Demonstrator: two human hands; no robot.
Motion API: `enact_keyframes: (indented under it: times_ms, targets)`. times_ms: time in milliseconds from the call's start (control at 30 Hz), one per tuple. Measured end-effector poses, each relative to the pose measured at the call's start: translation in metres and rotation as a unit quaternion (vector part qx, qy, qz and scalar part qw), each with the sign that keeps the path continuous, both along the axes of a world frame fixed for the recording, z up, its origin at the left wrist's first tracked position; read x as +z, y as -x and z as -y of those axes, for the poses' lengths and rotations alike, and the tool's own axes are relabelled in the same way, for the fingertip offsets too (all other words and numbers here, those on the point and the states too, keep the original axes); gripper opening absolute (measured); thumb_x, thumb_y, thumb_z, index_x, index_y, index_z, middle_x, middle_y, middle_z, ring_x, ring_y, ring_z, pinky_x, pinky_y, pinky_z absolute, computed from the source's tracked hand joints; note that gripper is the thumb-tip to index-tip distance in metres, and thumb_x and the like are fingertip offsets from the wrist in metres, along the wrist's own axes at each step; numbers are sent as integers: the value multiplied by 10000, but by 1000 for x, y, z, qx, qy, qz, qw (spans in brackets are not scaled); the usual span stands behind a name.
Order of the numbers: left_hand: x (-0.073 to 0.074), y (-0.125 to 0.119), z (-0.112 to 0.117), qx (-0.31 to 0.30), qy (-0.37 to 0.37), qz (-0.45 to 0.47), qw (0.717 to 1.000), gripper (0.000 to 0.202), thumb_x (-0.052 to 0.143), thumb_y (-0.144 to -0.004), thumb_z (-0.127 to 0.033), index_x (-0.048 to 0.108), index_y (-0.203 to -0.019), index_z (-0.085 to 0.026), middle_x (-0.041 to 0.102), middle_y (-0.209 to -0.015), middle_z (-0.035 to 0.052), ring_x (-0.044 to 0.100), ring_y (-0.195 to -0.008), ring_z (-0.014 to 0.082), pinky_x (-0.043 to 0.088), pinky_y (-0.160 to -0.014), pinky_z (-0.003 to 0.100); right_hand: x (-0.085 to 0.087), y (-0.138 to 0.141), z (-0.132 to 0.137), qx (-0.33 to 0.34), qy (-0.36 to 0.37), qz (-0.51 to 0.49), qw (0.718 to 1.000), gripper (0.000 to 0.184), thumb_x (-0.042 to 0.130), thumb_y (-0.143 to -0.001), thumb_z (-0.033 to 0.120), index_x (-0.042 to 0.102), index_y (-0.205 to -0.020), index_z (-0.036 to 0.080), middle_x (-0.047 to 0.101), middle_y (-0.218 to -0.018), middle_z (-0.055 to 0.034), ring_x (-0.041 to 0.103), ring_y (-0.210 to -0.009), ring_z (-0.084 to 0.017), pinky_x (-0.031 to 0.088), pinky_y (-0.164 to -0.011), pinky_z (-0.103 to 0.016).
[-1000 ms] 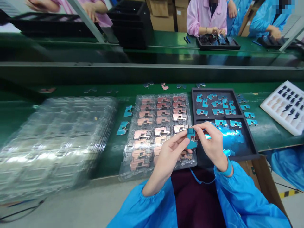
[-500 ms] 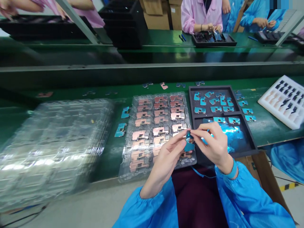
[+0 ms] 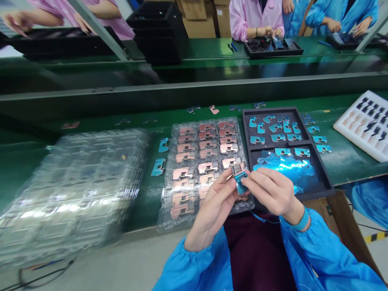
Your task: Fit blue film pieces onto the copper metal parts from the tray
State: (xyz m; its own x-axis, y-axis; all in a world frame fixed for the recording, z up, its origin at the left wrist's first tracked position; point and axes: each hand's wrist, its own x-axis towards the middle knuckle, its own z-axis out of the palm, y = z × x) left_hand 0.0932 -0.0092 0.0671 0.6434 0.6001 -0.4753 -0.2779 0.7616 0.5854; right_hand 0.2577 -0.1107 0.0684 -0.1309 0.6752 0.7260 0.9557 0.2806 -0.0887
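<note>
Between the fingers of my left hand (image 3: 216, 204) is a small circuit board (image 3: 237, 168), its upper part bare metal. A shiny blue film (image 3: 240, 182) lies over the lower part, curled away from the board. My right hand (image 3: 274, 192) pinches that film by its right edge. Both hands are above the near right corner of a clear plastic tray (image 3: 197, 161) that holds several rows of copper-coloured boards. To the right, a black divided tray (image 3: 318, 173) carries blue-covered boards (image 3: 278, 138) and a heap of loose blue film (image 3: 285, 165).
Stacked clear trays (image 3: 69, 182) take up the left of the green bench. A white tray (image 3: 363, 125) with black and copper pieces sits at right. Single boards (image 3: 158, 167) lie around the trays. Co-workers (image 3: 256, 20) work across the bench beside stacked black trays (image 3: 160, 36).
The blue film has been pulled down from the board's top, baring metal there. My right hand has shifted slightly lower. The view has swung a little left.
</note>
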Motion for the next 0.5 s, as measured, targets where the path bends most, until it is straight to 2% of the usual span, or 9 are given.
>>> enact_keyframes:
  times_ms: [167,300,500]
  targets:
    - [5,-3,-4,-9,-7,23,1000,350,982,-811,-317,790,-1086,-219,820,-1069,43,741,-900,162,636,-847,290,7,3,1,38,-11,-25,999,176,654,-1057,139,779,-1159,208,833,-1125,-107,800,-1066,-268,688,-805,-372]
    - [9,-5,-7,-4,-23,28,999,336,955,-848,-352,801,-1106,-201,804,-1075,48,708,-845,140,612,-759,240,8,2,6,47,-7,-21,999,213,593,-1092,170,775,-1160,257,841,-1123,-64,813,-1030,-243,689,-745,-353]
    - [11,-9,-11,16,-27,16,999,230,879,-918,-282,805,-1122,-205,807,-1165,46,704,-841,132,619,-755,237,2,-2,20,64,-14,-34,997,244,611,-1047,137,751,-1191,275,847,-1059,-46,823,-953,-240,705,-738,-360]
